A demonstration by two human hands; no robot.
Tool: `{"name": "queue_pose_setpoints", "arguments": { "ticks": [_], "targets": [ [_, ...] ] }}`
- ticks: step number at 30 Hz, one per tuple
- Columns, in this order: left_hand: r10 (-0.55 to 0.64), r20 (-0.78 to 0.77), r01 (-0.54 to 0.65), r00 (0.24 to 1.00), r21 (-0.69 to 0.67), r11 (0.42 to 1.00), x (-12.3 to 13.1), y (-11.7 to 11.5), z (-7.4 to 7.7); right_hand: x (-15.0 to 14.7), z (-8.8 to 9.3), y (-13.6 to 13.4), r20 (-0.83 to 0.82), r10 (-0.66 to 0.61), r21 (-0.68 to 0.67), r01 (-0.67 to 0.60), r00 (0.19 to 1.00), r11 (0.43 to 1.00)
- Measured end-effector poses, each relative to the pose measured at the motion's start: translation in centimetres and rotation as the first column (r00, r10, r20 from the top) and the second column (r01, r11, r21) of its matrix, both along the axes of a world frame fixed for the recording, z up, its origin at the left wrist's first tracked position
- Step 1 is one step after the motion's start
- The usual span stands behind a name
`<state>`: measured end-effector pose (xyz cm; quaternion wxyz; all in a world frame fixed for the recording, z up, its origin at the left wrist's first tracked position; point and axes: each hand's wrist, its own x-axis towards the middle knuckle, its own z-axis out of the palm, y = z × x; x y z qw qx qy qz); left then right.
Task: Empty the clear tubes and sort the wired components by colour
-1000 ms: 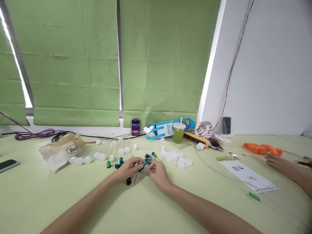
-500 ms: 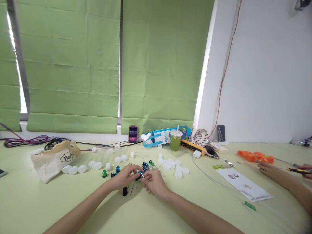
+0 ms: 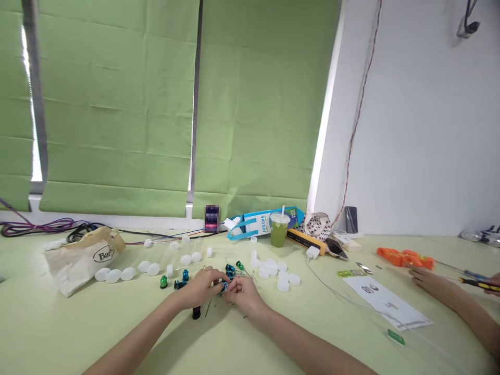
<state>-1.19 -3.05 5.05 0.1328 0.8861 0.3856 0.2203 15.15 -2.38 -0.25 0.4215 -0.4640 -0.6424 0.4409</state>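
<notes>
My left hand [image 3: 200,288] is closed over a small blue metallic part [image 3: 224,286], pinching it between thumb and fingers. From the right, my right hand [image 3: 244,294] meets it with fingertips pressed together at the same part; what exactly they pinch is too small to make out. Just beyond my fingers lie more blue metallic parts [image 3: 230,270] and a green one [image 3: 239,265]. A black part [image 3: 196,312] lies below my left hand, close to a thin dark rod [image 3: 208,307]. Left of that hand are another green part [image 3: 163,282] and a blue and black one [image 3: 180,284].
White round caps [image 3: 269,268] lie right of my hands; clear tubes with white caps [image 3: 154,269] lie left, beside a paper bag [image 3: 86,260]. Behind stands a green drink cup [image 3: 278,234]. At right, another person's hand [image 3: 424,278] touches an orange object [image 3: 404,258].
The view has shifted slightly. My hands stay together over the blue part; the thin white piece that showed between my fingers is now less visible.
</notes>
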Motion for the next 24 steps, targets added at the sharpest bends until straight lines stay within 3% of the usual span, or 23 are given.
{"name": "queue_pose_setpoints", "arguments": {
  "ticks": [14, 24],
  "targets": [
    [0.054, -0.098, -0.039, 0.994, 0.143, 0.989, 0.28, -0.18, -0.47, -0.53, -0.68, 0.19, 0.096, -0.158, 0.172, 0.140, 0.983, 0.975],
    [0.041, -0.010, -0.041, 0.999, 0.037, 0.998, 0.10, -0.09, -0.28, -0.46, 0.05, -0.40, 0.143, -0.190, 0.241, 0.152, 0.971, 0.959]
  ]
}}
